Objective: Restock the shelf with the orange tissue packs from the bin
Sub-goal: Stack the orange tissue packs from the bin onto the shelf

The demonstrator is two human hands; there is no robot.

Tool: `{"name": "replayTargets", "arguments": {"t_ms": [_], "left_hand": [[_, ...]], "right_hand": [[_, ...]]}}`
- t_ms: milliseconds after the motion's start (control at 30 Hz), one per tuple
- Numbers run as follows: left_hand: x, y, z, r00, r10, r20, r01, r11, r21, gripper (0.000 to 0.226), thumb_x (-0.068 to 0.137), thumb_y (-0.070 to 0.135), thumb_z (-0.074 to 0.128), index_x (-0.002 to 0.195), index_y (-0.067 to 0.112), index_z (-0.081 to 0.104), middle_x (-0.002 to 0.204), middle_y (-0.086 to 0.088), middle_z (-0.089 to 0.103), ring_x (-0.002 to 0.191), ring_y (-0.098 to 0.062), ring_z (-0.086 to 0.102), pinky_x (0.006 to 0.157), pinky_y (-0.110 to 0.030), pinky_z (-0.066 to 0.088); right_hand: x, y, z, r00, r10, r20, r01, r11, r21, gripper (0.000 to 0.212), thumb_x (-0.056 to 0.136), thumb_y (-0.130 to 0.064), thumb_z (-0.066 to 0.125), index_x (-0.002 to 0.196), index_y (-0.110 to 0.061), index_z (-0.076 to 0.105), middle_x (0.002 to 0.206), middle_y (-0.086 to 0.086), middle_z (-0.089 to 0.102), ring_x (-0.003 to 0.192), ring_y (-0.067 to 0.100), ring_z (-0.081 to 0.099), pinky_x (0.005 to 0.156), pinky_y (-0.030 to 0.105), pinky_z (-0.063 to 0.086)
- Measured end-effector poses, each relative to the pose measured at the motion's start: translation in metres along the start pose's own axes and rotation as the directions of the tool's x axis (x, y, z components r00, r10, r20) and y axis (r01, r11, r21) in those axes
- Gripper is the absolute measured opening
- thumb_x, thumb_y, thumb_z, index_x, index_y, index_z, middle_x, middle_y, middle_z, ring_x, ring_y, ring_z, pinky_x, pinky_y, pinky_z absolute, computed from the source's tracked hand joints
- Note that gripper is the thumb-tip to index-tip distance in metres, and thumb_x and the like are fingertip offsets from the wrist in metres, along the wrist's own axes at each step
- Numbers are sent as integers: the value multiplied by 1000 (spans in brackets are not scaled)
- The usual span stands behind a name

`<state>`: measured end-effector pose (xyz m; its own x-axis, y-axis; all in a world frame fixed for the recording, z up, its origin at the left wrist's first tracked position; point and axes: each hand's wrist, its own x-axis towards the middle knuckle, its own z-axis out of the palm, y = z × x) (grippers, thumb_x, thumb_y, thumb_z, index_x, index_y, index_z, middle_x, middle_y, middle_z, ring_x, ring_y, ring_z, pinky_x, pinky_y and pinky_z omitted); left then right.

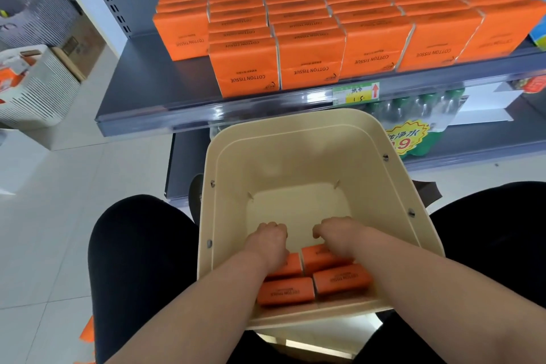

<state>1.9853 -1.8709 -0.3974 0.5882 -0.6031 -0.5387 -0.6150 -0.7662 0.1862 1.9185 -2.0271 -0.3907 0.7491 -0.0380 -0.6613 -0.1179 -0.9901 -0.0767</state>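
Bright, even indoor light; glare streaks the shelf (pixel 189 115) front rail, beyond which edges bow and blur; soft shadows inside the bin (pixel 295 162).

left hand (pixel 268 241) curled, right hand (pixel 338 236) curled

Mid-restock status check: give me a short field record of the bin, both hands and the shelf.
bin: cream, four orange packs visible at near side
left hand: inside bin, fingers curled over far-left pack; grip unclear
right hand: same, over far-right pack
shelf: shelved packs in rows; bare spot front left
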Motion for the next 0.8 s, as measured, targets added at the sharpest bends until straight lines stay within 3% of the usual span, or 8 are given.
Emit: {"name": "replayTargets", "arguments": {"t_ms": [133,233,400,567,633,733,800], "left_hand": [[2,1,1,999,-38,32,39,999,-5,40,94,24,49,131,9,46,132,-11,49,124,-28,42,102,-37,40],[1,3,2,997,-45,57,45,999,4,45,94,31,52,132,10,45,134,-11,49,125,-27,43,103,-38,40],[-2,-5,5,983,-33,182,26,999,39,64,84,39,67,135,11,41,135,-10,49,124,-28,46,102,-38,42],[2,-10,9,986,-64,151,47,992,117,37,94,22,48,128,8,45,134,-14,51,121,-31,49,98,-37,43],[3,-10,9,988,-73,135,60,993,103,33,95,24,45,124,8,47,131,-14,53,119,-32,50,96,-38,42],[3,-9,13,985,-56,165,29,987,161,42,90,34,57,124,10,46,129,-12,52,119,-31,49,97,-41,42],[2,-8,15,987,-22,161,-26,957,290,39,91,21,55,126,11,45,130,-12,50,121,-31,47,97,-41,42]], "right_hand": [[2,-2,2,998,-19,60,18,1000,19,49,89,-38,57,134,-20,46,130,6,52,120,27,50,97,37,43],[2,-2,8,996,-23,89,30,996,-80,43,87,-30,59,128,-20,48,126,5,55,116,27,53,94,38,43],[-3,0,-8,994,51,-97,-60,995,-86,32,92,-13,45,123,-17,50,128,7,53,119,27,51,94,36,39],[-11,-4,-23,928,127,-350,-133,991,6,39,89,-8,43,127,-15,44,124,8,53,116,29,50,91,36,39],[-13,-5,-21,915,167,-368,-157,986,59,41,88,-6,43,127,-14,40,124,8,54,115,28,51,90,36,39],[-15,-4,-14,923,198,-329,-179,980,86,37,87,-5,45,124,-11,40,123,9,55,114,27,51,90,35,38],[-16,-3,-11,933,199,-301,-185,980,74,37,87,-6,45,123,-11,40,123,9,55,114,27,51,90,35,38]]}}
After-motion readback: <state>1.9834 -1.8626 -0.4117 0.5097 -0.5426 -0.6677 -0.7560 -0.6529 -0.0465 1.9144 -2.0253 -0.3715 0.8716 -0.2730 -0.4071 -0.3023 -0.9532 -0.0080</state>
